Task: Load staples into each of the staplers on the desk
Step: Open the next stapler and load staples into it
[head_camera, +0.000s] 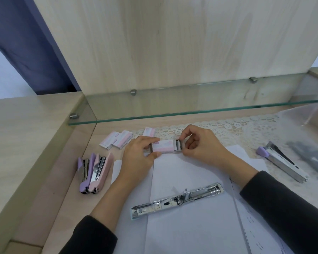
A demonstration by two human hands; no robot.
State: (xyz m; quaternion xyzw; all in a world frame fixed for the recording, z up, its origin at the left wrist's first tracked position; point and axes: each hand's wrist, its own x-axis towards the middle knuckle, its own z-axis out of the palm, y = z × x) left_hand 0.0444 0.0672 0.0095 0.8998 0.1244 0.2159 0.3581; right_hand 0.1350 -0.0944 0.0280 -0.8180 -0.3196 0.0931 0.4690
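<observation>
**Staple box held between both hands, staplers lying around them.** Your left hand (pixel 140 154) grips the sleeve of a pink-and-white staple box (pixel 162 147), with the thumb on the near side and the fingers on the far side. Your right hand (pixel 200 143), fingers curled, pinches the grey inner tray (pixel 178 146) between thumb and forefinger. The tray projects from the right end of the box. The box sits directly between the two hands, at the far edge of the white paper sheets (pixel 191 226) on the bench (pixel 66 180). You cannot tell whether it rests on them.

An open stapler (pixel 176 198), silver with a pale blue base and unfolded nearly flat, lies on the sheets nearer to you. It is between your forearms and apart from both hands.

To the left of your left hand, a lilac stapler (pixel 83 173) and a pink stapler (pixel 101 171) lie side by side and touching.

A second lilac stapler (pixel 283 162), spread open in a V, lies well to the right of your right hand.

Spare staple boxes (pixel 122 141) lie just beyond your left hand, beside a lace mat (pixel 237 127) and under the glass shelf (pixel 191 109).
</observation>
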